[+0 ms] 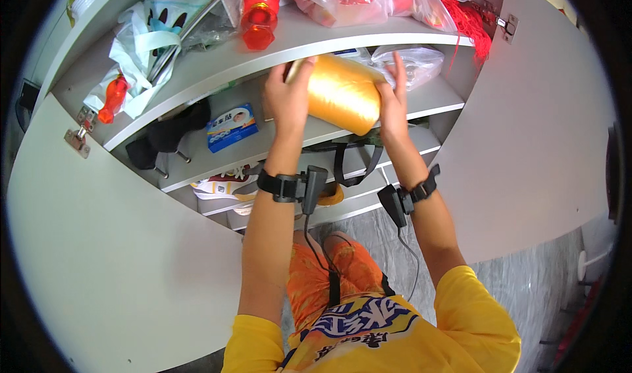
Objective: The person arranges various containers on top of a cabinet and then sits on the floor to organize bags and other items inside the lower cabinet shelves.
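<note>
A shiny golden cylinder (344,94), seemingly a roll of film or cord, is held on a slant in front of the cabinet's second shelf (434,96). My left hand (290,94) grips its left end, with the thumb on the near side. Against the right end presses my right hand (393,104), its other fingers pointing up. Behind the cylinder, a clear plastic bag (417,64) lies on that shelf. A blue and white box (232,127) and a pair of black high-heeled shoes (170,131) stand left of my left hand.
Open cabinet doors flank me, the left door (108,254) and the right door (533,126). The top shelf bears a red lantern-like object (259,17), a white bag (143,52) and red-filled plastic bags (340,0). Lower down are sneakers (222,188) and a black strap (358,175).
</note>
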Available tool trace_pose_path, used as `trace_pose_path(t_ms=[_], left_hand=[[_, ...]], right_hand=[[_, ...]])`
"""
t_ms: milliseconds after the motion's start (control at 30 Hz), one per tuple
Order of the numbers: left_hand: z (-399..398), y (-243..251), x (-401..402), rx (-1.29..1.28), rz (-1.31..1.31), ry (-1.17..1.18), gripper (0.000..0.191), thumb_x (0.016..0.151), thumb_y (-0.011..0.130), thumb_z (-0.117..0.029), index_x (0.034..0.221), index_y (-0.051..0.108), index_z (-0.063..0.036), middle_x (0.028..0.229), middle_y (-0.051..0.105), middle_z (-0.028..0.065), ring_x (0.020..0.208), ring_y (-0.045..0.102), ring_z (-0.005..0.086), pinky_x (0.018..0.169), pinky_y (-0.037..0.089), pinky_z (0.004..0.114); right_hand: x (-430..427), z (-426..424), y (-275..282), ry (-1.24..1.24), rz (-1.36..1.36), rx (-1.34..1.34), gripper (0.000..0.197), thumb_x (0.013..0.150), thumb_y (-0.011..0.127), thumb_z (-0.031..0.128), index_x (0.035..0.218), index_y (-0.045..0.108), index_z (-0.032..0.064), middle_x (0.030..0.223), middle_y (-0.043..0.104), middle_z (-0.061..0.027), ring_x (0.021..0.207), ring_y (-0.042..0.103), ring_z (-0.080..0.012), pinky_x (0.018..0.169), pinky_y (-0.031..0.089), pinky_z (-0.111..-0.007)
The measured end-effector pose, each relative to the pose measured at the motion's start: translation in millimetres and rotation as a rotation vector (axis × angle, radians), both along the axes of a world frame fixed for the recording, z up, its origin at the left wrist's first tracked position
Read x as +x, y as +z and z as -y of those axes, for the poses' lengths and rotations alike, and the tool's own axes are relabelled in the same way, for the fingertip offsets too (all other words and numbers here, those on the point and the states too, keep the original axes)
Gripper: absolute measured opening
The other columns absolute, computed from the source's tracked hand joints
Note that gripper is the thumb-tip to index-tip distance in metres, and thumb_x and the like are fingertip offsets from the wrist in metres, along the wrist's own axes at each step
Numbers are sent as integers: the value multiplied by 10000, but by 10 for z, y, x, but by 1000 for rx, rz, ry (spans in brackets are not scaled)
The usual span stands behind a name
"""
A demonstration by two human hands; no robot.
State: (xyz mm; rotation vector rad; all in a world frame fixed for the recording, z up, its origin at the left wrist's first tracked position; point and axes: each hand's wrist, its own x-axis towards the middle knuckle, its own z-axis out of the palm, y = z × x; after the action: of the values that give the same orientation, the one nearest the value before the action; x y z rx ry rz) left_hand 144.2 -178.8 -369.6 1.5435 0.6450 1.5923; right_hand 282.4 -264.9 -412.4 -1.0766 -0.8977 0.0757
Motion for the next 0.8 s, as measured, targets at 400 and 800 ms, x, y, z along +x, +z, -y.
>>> trace_pose_path(t_ms=[400,800], left_hand=[[467,74,111,457,-84,267,317,646,722,-233,910,631,-84,880,627,85,782,598,304,713,470,393],[668,-632,220,28,97,-346,721,705,737,-273,1207,360,81,1194,458,226,1077,502,287,913,403,348]], right_hand=[[49,519,301,294,667,-406,1007,567,799,266,1391,255,66,1342,407,-146,1217,422,-252,1011,326,-332],[281,257,276,631,428,-356,944,603,751,220,1382,253,33,1312,417,-94,1221,390,-197,1044,272,-319]])
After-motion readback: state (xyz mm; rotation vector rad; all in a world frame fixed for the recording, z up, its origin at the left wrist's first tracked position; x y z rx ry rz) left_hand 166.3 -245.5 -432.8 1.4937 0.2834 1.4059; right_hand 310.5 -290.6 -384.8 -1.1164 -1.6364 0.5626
